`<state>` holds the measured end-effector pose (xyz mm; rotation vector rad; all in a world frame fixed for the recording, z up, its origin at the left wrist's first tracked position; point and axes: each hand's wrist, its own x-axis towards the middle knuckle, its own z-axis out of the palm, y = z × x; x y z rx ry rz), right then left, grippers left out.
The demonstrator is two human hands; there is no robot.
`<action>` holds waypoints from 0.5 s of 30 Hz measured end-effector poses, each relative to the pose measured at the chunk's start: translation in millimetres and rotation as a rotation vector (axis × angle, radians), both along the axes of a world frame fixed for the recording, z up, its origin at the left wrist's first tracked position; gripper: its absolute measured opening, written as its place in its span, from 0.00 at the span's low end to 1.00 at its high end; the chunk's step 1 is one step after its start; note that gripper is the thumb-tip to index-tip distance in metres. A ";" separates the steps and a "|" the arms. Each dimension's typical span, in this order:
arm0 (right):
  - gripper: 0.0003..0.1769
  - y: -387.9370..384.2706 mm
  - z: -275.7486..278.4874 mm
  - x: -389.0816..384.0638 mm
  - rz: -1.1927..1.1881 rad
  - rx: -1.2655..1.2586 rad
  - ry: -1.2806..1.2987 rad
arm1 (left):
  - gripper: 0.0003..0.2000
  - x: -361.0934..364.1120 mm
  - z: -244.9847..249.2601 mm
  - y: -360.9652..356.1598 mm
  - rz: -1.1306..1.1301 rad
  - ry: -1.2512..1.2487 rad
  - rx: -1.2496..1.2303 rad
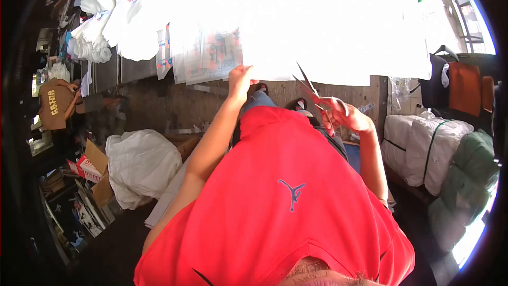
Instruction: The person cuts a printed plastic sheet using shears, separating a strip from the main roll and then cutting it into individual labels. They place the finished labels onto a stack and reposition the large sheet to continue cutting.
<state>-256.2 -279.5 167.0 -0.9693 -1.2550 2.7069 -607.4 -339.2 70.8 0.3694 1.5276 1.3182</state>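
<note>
A broad white sheet (317,32), washed out by glare, spreads over the work surface in front of me. My left hand (241,83) pinches its near edge, thumb and fingers closed there. To the right, my right hand (345,115) has its fingers through the handles of a pair of scissors (307,81). The blades are spread apart and point up and to the left, overlapping the sheet's near edge in this view. Left of the glare, printed sheets (214,53) with red and blue markings show beside my left hand.
White bags (92,39) are heaped at the upper left. A person in a brown shirt (55,103) is at the far left. Behind me are a large white sack (143,167), an opened carton (96,167) and strapped white bales (423,145). An orange-backed chair (464,89) stands right.
</note>
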 end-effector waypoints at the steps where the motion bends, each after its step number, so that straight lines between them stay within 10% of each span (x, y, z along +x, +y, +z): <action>1: 0.43 3.6 0.4 -5.2 0.036 0.006 0.021 | 0.09 -7.8 -11.0 -6.4 0.012 -0.039 -0.036; 15: 0.37 -13.7 -19.2 -37.2 0.071 -0.133 -0.119 | 0.10 24.3 -50.7 -0.7 -0.018 -0.469 -0.231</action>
